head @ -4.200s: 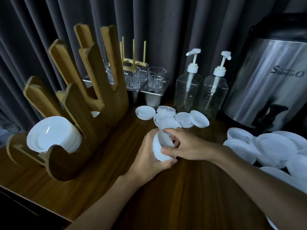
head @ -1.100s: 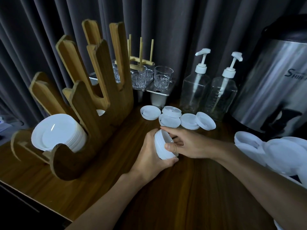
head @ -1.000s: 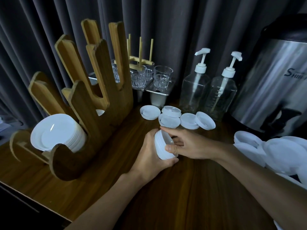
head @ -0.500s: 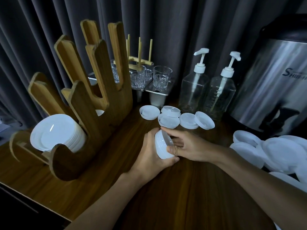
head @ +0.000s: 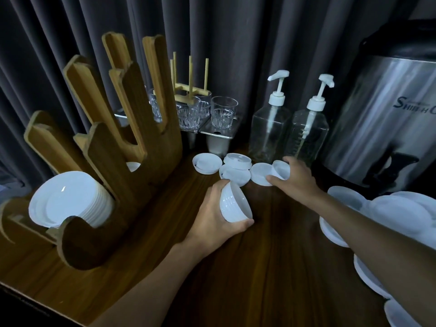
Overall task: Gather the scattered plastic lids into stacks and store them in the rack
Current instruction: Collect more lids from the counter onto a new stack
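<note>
The steel urn runs off the right edge, its lettering cut short. The pile of large lids is cropped there too, and partly covered by the right forearm. The wooden rack hides most of one lid in its middle slot. Both elbows fall outside the frame.
</note>
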Action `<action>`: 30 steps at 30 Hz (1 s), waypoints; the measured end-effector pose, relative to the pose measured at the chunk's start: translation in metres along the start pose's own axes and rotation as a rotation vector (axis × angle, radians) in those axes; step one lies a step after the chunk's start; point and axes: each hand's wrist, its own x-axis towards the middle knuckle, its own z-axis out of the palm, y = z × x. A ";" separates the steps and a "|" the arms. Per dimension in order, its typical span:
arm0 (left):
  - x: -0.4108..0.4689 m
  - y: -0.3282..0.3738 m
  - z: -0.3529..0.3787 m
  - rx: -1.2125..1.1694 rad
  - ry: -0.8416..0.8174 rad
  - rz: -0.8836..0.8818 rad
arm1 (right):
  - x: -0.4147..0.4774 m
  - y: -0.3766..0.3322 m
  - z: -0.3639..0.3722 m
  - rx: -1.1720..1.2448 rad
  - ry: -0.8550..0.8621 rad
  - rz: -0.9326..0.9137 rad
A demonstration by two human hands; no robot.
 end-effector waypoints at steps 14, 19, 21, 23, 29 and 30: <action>0.003 -0.003 0.001 0.019 -0.005 -0.016 | 0.034 0.023 0.010 0.164 -0.089 0.222; 0.004 -0.005 0.002 0.025 -0.002 -0.014 | 0.028 0.013 0.002 0.238 -0.010 0.204; 0.004 -0.005 0.002 0.013 0.002 -0.012 | 0.018 0.002 -0.005 0.286 -0.044 0.108; 0.004 -0.005 0.002 -0.005 0.012 -0.012 | -0.003 -0.016 -0.014 0.390 -0.200 -0.010; 0.003 -0.002 0.001 -0.054 0.026 0.016 | -0.050 -0.035 -0.009 0.393 -0.552 -0.218; 0.002 -0.002 0.001 -0.061 0.029 0.024 | -0.053 -0.035 -0.006 0.388 -0.576 -0.235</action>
